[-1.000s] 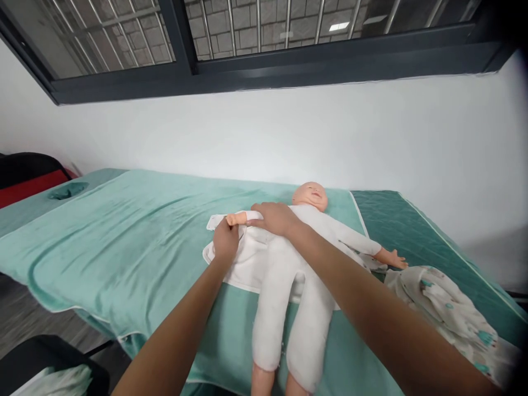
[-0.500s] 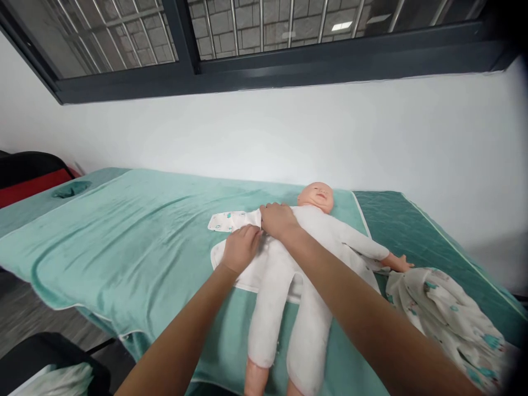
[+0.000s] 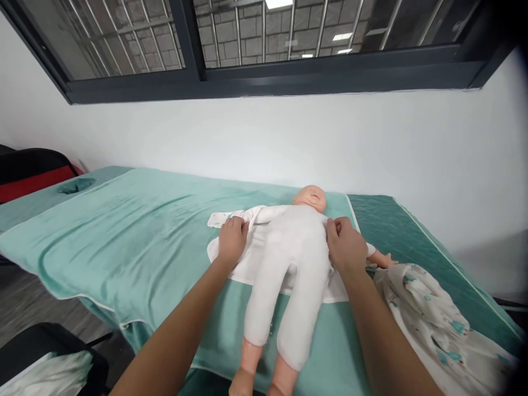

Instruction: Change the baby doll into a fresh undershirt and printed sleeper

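Observation:
A baby doll (image 3: 297, 236) with a white cloth body lies on its back, head away from me. Under it is spread a white baby shirt (image 3: 251, 261), its small-print sleeve end (image 3: 218, 220) stretching out to the left. My left hand (image 3: 233, 239) is closed on the shirt's sleeve, around where the doll's arm on that side goes in; that doll hand is hidden. My right hand (image 3: 347, 245) is by the doll's shoulder on the right, fingertips pinched together. What those fingertips hold is hidden. Beyond my right wrist the other doll hand (image 3: 384, 259) sticks out.
A green sheet (image 3: 124, 236) covers the table. Crumpled printed cloth (image 3: 437, 319) lies at the right. A dark chair (image 3: 49, 341) with pale cloth on it stands at lower left, and a black and red item (image 3: 35, 176) is at far left. A white wall (image 3: 268, 137) runs behind.
My right hand has moved from the left sleeve across to the doll's right-side shoulder. My left hand has shifted slightly left and up, staying at the sleeve. The view has tilted slightly.

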`<action>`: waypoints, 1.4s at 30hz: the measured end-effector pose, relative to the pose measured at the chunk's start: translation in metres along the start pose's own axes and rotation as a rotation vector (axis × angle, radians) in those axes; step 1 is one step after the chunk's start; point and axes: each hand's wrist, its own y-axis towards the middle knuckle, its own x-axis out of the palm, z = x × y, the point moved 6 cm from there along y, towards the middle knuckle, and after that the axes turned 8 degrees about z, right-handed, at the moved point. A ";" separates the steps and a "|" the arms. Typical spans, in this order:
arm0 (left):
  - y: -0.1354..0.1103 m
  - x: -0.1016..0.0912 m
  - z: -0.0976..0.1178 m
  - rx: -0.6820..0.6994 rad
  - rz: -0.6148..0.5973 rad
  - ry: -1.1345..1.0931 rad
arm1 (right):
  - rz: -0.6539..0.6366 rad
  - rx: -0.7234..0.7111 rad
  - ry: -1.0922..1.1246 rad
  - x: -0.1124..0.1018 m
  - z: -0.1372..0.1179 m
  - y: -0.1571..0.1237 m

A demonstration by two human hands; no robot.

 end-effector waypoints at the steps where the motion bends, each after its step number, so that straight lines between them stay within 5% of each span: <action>1: -0.001 -0.001 0.002 -0.017 -0.007 -0.020 | -0.033 0.009 -0.050 -0.001 0.003 -0.003; 9: 0.017 -0.003 0.032 -0.250 -0.067 -0.247 | -0.109 -0.032 -0.072 -0.007 0.006 -0.001; 14: 0.040 0.008 0.059 -0.284 -0.157 -0.355 | -0.194 -0.055 0.238 0.002 0.002 -0.005; 18: 0.060 0.014 0.090 -0.216 -0.190 -0.434 | -0.247 -0.043 0.567 0.022 -0.002 -0.007; 22: 0.074 0.010 0.122 -0.091 -0.271 -0.440 | -0.332 -0.186 0.787 0.043 -0.014 -0.013; 30: 0.039 -0.025 0.167 0.025 -0.799 -0.357 | -0.320 -0.302 0.563 0.050 -0.016 -0.028; 34: 0.043 -0.030 0.186 0.172 -0.577 -0.273 | -0.375 -0.363 0.612 0.048 -0.018 -0.031; 37: 0.039 -0.006 0.201 0.329 -0.504 -0.116 | -0.408 -0.301 0.704 0.047 -0.016 -0.032; 42: 0.012 0.071 0.246 0.623 -0.705 0.200 | -0.495 -0.326 0.744 0.042 -0.016 -0.039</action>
